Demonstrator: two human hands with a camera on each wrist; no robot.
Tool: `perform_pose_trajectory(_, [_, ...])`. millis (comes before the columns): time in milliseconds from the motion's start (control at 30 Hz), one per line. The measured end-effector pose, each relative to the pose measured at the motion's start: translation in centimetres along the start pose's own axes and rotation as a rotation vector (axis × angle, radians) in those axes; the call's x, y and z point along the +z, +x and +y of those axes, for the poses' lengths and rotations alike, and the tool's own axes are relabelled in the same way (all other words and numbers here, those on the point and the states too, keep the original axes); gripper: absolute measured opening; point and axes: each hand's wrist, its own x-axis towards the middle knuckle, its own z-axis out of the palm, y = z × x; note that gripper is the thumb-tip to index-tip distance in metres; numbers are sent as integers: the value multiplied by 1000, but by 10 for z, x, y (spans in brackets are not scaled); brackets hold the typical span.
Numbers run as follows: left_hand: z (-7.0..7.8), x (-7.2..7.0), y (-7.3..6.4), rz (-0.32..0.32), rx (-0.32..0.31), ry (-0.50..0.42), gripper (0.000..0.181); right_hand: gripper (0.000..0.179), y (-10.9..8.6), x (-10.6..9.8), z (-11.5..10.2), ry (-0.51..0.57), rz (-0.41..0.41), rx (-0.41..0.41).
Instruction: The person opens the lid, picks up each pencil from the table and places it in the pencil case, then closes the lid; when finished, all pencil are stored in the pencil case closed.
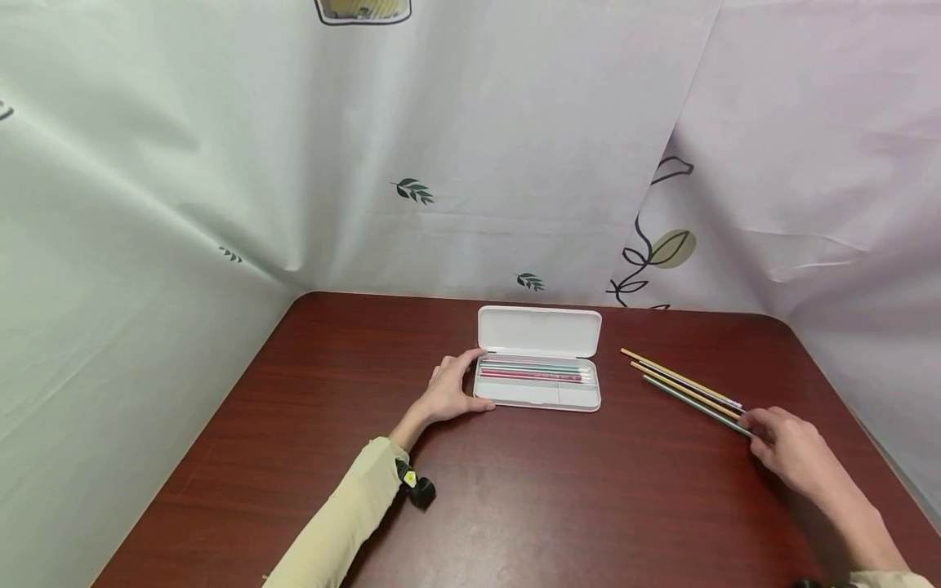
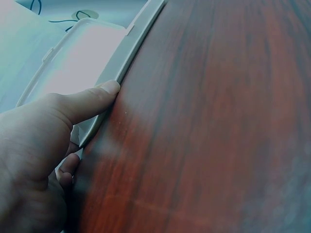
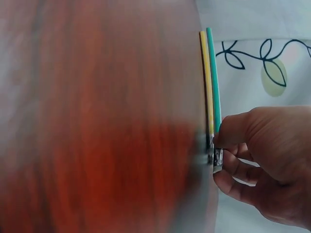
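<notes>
A white pencil case (image 1: pixel 524 394) lies open on the table with its lid raised. My left hand (image 1: pixel 448 394) grips its left end, thumb (image 2: pixel 99 99) on the front edge and fingers at the back. Pink, red and green pencils (image 1: pixel 531 376) lie side by side in the back part of the tray. On the right, my right hand (image 1: pixel 797 453) pinches a green pencil (image 3: pixel 214 77) near its metal-banded end, between thumb and fingers. Two yellow pencils (image 1: pixel 680 377) lie beside the green one, their near ends close to the fingertips.
The dark red wooden table (image 1: pixel 544 498) ends at a pale patterned cloth (image 1: pixel 470 147) hanging behind and along both sides. A small black device (image 1: pixel 421 490) is strapped at the left sleeve's cuff.
</notes>
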Motion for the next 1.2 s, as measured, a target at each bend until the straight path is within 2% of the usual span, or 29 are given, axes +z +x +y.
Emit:
perform_pose_trajectory(133, [0,0,0,10,3,-1,91,26,7,0,-6,6,8,-31])
perform_pose_trajectory(333, [0,1,-1,17,-1,3,91,30,22,-3,-15,-7,79,-135])
perform_pose_trajectory(800, [0,1,0,12,0,3,91,34,56,-2,-40,24,129,-255])
perform_pose_trajectory(1200, [-1,2,1,5,-3,1,92,30,83,2,-65,52,72,-309])
